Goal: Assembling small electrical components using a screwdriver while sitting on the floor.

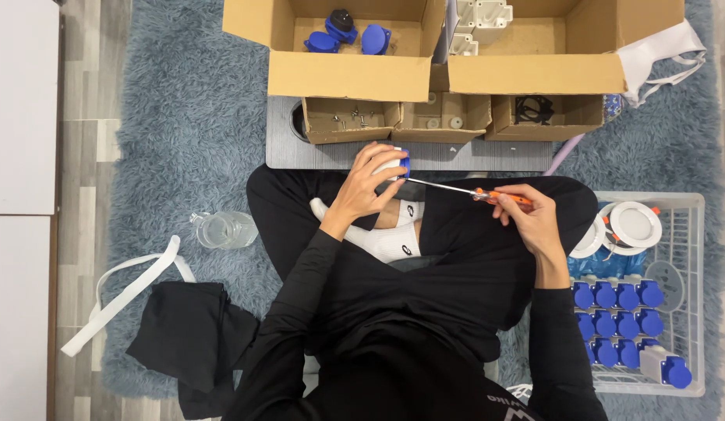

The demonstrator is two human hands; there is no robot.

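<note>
Black sleeves and crossed legs in black fill the lower middle of the view, with white socks [394,234] showing between the knees. Above them the left hand [369,187] wraps its fingers closed around a small white and blue socket housing [397,164], holding it over the lap just short of the near edge of a grey board [284,152]. The right hand [530,214] grips the orange handle of a screwdriver [473,192]; its thin shaft runs leftward and the tip meets the housing at its right side.

On the board stand three small open cardboard trays: one with screws [351,118], one with pale round parts [443,117], one with black rings [534,111]. Behind them sit two large cardboard boxes, the left one [343,74] holding blue caps [347,35], the right one [534,70] holding white casings [479,19].

To the person's right, a white wire basket [690,210] touches the leg; inside it lie rows of blue sockets [616,320] and white round lamps [631,224]. To the left, on the shaggy blue-grey rug [183,125], a clear plastic bottle [224,229] lies on its side, near a black cloth [191,335] and a white strap [121,292]. Open rug stretches left of the board up to the wooden floor [86,117]; between the hands and the trays only a narrow strip of board is bare.
</note>
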